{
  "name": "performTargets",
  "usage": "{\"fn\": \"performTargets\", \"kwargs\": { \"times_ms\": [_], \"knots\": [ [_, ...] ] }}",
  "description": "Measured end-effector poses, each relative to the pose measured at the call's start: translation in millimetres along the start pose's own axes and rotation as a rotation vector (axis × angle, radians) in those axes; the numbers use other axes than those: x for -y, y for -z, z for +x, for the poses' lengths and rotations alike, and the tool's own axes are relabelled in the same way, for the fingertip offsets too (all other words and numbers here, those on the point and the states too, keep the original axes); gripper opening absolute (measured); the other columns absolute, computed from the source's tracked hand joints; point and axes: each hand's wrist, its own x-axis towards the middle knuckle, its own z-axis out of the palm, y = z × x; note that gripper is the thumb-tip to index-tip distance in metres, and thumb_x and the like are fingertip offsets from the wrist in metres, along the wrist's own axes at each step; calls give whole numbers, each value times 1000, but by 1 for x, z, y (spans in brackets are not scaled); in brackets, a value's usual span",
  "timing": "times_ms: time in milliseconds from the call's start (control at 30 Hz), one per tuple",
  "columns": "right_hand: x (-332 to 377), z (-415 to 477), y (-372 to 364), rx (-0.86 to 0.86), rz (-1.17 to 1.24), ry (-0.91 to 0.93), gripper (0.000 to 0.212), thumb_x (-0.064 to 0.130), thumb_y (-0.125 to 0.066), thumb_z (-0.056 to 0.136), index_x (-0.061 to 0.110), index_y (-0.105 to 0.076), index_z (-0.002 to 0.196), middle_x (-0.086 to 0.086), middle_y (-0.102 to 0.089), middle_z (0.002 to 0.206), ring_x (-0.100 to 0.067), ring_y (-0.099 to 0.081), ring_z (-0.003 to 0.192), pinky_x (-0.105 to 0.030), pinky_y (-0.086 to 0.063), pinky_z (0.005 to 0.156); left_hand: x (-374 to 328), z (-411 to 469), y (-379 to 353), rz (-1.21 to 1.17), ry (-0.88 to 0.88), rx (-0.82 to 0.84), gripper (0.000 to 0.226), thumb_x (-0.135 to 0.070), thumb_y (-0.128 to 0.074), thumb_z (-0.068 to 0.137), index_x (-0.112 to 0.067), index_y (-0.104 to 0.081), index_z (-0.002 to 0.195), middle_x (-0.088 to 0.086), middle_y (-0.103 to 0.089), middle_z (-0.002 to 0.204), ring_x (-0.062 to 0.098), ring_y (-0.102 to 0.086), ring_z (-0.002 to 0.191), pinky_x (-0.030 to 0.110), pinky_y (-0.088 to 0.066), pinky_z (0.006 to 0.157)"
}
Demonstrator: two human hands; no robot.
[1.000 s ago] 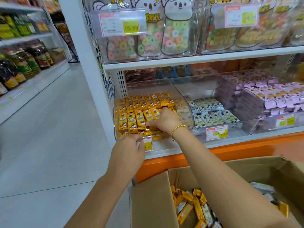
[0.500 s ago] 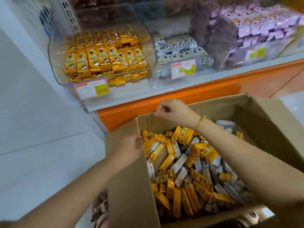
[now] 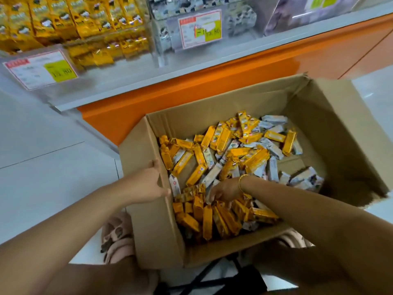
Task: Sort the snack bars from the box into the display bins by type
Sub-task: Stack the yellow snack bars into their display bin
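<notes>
An open cardboard box (image 3: pixel 148 226) sits on the floor, holding several mixed yellow snack bars (image 3: pixel 207 222) and silver-white snack bars (image 3: pixel 273 147). My left hand (image 3: pixel 148 184) grips the box's left wall at the rim, thumb and fingers hooked over the edge. My right hand (image 3: pixel 224 191), with a gold bracelet on the wrist, reaches into the pile near the front, fingers curled down around yellow bars. On the shelf above, a clear bin of yellow bars (image 3: pixel 74 22) stands at the left, with a clear bin of silver-white bars (image 3: pixel 240 20) beside it.
A third clear bin with purple packs (image 3: pixel 297 15) is at the top right. Price tags (image 3: pixel 42 69) hang on the bin fronts. The orange shelf base (image 3: pixel 212 81) runs behind the box. My sandalled foot (image 3: pixel 117 237) is left of the box on the tiled floor.
My right hand left the yellow bin, passed the box's back rim and dropped into the pile. My left hand moved from the bin front to the box's left wall. The view tilted down.
</notes>
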Motion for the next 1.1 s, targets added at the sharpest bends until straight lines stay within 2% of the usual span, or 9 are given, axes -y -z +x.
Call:
{"fn": "performTargets", "kwargs": {
  "times_ms": [133,233,333,433,533,700,767,900,1100],
  "knots": [
    [6,2,-5,42,-160,-20,66,4,-68,84,21,-39,141,-5,-41,144,-28,-46,126,-43,-46,97,1,0,2,13,-7,-18,97,-46,-56,91,-7,11,150,9,2,160,27,-25,142,28,-32,106],
    [4,4,-3,80,-191,-32,75,12,-72,83,23,-33,146,-4,-39,148,-27,-47,127,-42,-45,99,4,-2,3,-5,-19,-32,96,-45,-56,91,-8,10,151,9,1,160,25,-24,143,29,-30,108],
    [2,-1,-2,135,-256,-44,87,31,-73,82,32,-20,151,1,-31,154,-31,-42,132,-48,-40,106,6,-4,2,-20,-28,-38,95,-43,-56,91,-10,9,151,7,1,160,25,-27,141,30,-31,108],
    [2,-2,-2,120,-193,-22,76,40,-66,87,31,-24,150,4,-26,156,-28,-41,133,-40,-42,104,7,-3,3,-24,-28,-50,93,-43,-57,91,-11,7,151,6,-2,160,24,-31,140,30,-33,106],
    [6,0,-6,64,-75,-7,61,43,-59,91,26,-37,145,0,-34,150,-24,-57,113,-29,-52,82,5,-4,5,-18,-24,-59,91,-42,-56,92,-11,4,152,6,-7,160,25,-31,140,31,-34,106],
    [8,0,-8,5,15,-22,43,34,-61,92,21,-45,130,-7,-49,124,-9,-50,75,-22,-46,61,4,-2,5,-21,-20,-67,88,-42,-57,92,-11,-1,152,8,-16,158,25,-30,140,31,-33,107],
    [7,-2,-8,-14,52,-48,50,34,-61,92,22,-42,137,-3,-47,126,-8,-52,75,-20,-47,60,5,-1,5,-23,-16,-68,88,-42,-57,91,-11,-2,152,8,-17,158,25,-30,140,31,-33,107],
    [8,-4,-12,32,62,-75,59,31,-54,97,27,-28,150,0,-30,152,-10,-56,86,-17,-50,63,7,0,4,-36,-11,-67,88,-43,-59,90,-12,-3,152,7,-19,158,25,-30,140,31,-33,107],
    [18,-6,-12,4,28,-38,56,36,-56,95,25,-34,145,-2,-35,146,-10,-55,87,-23,-51,70,6,1,6,-42,-14,-70,86,-41,-59,90,-12,-6,152,8,-24,156,25,-34,137,31,-36,104]
  ]
}}
